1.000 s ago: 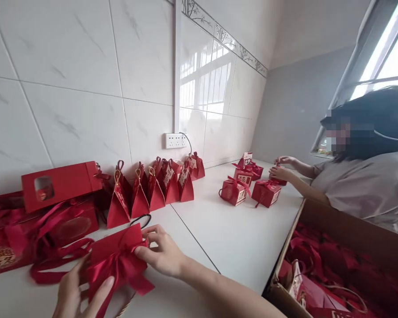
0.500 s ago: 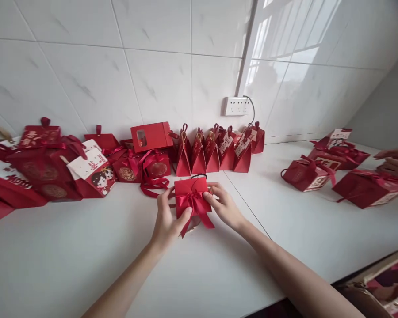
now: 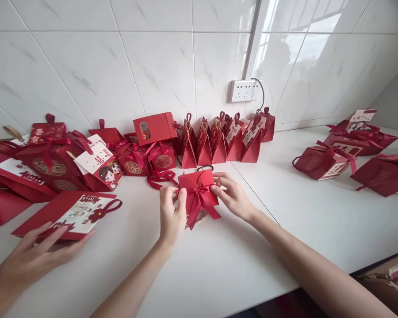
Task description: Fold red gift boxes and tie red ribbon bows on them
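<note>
A small red gift box with a red satin ribbon bow lies on the white counter in front of me. My left hand pinches the ribbon at the box's left edge. My right hand pinches the ribbon at its right edge. Both hands are closed on the ribbon ends, with the bow's tails hanging toward me.
Another person's hand presses a flat red package at the left. Piles of red boxes and a row of red triangular pouches line the tiled wall. More red ribboned boxes sit at the right. A wall socket is above.
The view tilted slightly down and left. Another person's hand with a flat red package came into view at the left. My fingers shifted on the ribbon, the left thumb now on the box's left edge.
</note>
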Demonstrator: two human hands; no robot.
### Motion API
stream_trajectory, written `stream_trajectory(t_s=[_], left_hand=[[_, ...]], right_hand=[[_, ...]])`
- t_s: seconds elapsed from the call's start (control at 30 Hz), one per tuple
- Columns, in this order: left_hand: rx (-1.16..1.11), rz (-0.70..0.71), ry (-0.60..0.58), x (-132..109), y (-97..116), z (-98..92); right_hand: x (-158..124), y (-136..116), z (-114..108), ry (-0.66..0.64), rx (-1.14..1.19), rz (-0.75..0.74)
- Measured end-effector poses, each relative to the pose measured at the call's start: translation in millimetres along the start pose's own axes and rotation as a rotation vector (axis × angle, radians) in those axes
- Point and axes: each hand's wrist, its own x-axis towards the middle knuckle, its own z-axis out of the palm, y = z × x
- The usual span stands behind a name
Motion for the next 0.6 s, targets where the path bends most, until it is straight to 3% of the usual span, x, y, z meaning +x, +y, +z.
stream_trajectory(t_s=[0.23, 0.5, 0.6], left_hand=[[0.03, 0.06, 0.039, -1.0, -3.2, 3.5], [0.05, 0.095, 0.027, 2.0, -7.1, 2.6], [0.042, 0.127, 0.002, 5.2, -9.0, -0.5]], right_hand=[[1.8, -2.6, -2.9, -0.02, 0.053, 0.022], [4.5, -1.9, -6.9, -0.134, 0.288, 0.172], [4.2, -2.2, -13.1, -0.161, 0.25, 0.113]])
